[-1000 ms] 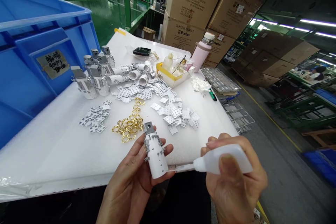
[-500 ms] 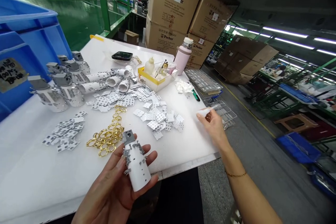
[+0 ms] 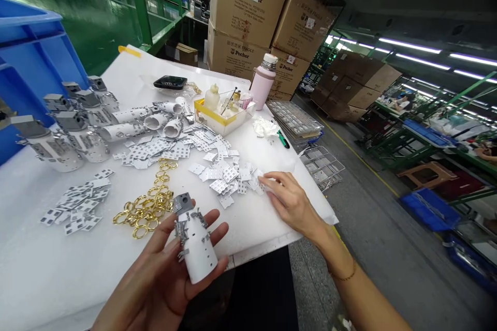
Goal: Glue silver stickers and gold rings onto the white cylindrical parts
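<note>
My left hand (image 3: 163, 269) is wrapped round a white tapered tube with grey fittings and a grey block on its narrow end (image 3: 200, 251). The block points away from me and the wide end towards me. My right hand (image 3: 293, 201) is over the right edge of a pile of small white plates with grey squares (image 3: 227, 173). Its fingers are stretched out, the tips at the plates, with no lifted plate visible. Gold rings (image 3: 149, 209) lie in a heap beyond my left hand. Another pile of plates (image 3: 81, 201) is to their left.
Finished-looking tubes with grey blocks (image 3: 58, 150) stand at the left by a blue crate (image 3: 34, 46). Bare white tubes (image 3: 128, 131) lie behind the plates. A yellow-edged box (image 3: 215, 120), a pink bottle (image 3: 263, 83) and a green-handled tool (image 3: 283, 139) are farther back.
My right hand has moved left from the table's right edge to the plates, and the white thing at its fingers no longer shows. My left hand still holds the tube.
</note>
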The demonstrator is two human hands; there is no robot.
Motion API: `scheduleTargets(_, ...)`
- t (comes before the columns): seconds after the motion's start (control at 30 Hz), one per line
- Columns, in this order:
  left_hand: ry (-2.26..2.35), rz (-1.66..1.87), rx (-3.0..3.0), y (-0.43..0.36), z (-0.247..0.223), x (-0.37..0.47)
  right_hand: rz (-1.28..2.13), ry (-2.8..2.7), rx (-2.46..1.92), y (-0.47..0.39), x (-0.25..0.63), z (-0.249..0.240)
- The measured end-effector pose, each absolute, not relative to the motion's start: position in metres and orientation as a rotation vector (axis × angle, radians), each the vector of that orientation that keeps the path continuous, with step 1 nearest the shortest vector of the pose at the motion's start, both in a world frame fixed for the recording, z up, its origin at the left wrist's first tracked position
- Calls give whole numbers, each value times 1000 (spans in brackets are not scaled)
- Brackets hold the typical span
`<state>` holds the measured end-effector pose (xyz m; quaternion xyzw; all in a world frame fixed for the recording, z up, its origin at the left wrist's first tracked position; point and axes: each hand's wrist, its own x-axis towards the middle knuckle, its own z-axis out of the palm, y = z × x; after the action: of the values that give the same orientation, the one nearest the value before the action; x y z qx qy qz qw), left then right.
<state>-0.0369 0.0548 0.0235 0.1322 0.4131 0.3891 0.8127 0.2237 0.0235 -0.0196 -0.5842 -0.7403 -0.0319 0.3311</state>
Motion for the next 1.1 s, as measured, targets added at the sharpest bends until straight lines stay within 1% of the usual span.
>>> scheduleTargets(0.17, 887, 780, 244, 50, 24, -38, -16, -2062, -1443, 37, 232, -20)
scheduleTargets(0.4, 959, 819, 351, 46, 32, -38, 2, -1845, -1466, 30, 220, -13)
scheduleTargets(0.57, 956, 822, 380, 43, 39, -39, 157, -1738, -1451, 21, 195, 6)
scheduleTargets(0.77, 991, 776, 413, 41, 37, -41, 301, -1864, -1254, 8, 153, 38)
scheduleTargets(0.9, 951, 719, 473, 41, 33, -45, 283, -1967, -1075, 6, 135, 49)
scheduleTargets(1.1, 848, 659, 469, 43, 28, -47, 179, -2132, -979, 13, 125, 53)
